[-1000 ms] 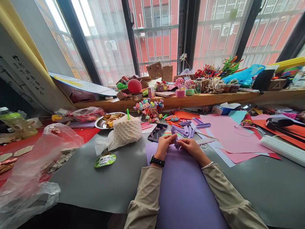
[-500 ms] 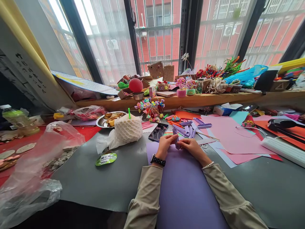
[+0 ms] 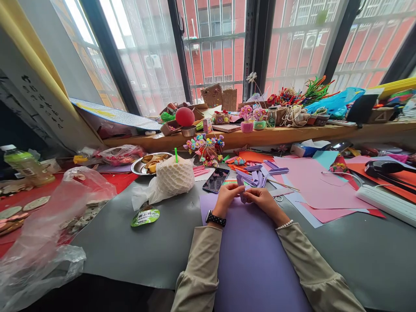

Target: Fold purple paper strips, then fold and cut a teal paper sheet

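Note:
Both my hands meet over the far end of a large purple paper sheet (image 3: pixel 256 260). Between them is a small folded purple paper strip (image 3: pixel 241 181), standing roughly upright. My left hand (image 3: pixel 227 196) pinches it from the left, thumb and fingers closed. From the right, my right hand (image 3: pixel 262 198) pinches its lower part. The fingers hide some of the strip. Just beyond lies a loose pile of folded purple paper strips (image 3: pixel 259 178). A dark phone (image 3: pixel 216 180) rests left of the pile, and scissor handles (image 3: pixel 278 199) show beside my right hand.
Left of my hands stands a white netted, wrapped object with a green straw (image 3: pixel 175 175), before a metal plate (image 3: pixel 138 167). Pink paper sheets (image 3: pixel 321 182) and a white power strip (image 3: pixel 386 203) lie right. A plastic bag (image 3: pixel 42 242) spreads at far left. Crafts crowd the wooden sill (image 3: pixel 146 139).
The fingers of both hands have shifted slightly on the purple strip, and more of its upper end shows. The hands stay in nearly the same place.

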The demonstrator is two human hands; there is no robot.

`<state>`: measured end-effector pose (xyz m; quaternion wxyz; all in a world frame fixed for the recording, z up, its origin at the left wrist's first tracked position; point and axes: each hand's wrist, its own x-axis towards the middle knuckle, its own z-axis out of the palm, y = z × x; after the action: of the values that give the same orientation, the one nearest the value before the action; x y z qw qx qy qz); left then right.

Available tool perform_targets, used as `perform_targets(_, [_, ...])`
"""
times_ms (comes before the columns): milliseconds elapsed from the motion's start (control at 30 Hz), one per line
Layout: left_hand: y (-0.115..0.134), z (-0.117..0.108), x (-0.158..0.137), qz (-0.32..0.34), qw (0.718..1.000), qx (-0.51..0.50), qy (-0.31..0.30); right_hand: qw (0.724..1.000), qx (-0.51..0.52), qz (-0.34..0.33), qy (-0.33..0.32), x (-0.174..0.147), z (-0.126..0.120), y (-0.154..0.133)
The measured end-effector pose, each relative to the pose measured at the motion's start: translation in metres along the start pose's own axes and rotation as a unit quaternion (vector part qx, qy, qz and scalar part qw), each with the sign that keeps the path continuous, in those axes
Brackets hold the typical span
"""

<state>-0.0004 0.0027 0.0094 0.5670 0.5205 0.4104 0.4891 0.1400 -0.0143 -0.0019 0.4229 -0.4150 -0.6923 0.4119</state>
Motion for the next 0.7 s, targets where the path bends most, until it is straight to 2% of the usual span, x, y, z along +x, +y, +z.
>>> perform_targets(100, [0.0001,-0.0013,-0.0002,0.017,0.999,0.034,-0.021,1.0,0.009,-0.002,0.007,-0.0001,-0.0019,-0.0006])
perform_targets(333, [-0.0049,-0.0034,0.002,-0.004,0.998,-0.055,0.021,0.998,0.054,0.034,0.018,0.0004,-0.0005,-0.0003])
perform_targets(533, [-0.0047,-0.0019,0.0021,-0.007,0.998,-0.046,0.046,0.997,0.058,0.05,0.024,0.0009,0.0001,0.0004])
perform_targets(700, [-0.0028,-0.0024,0.0015,0.007,0.999,-0.033,0.041,0.995,0.074,0.048,0.046,0.0016,0.0004,0.0015])
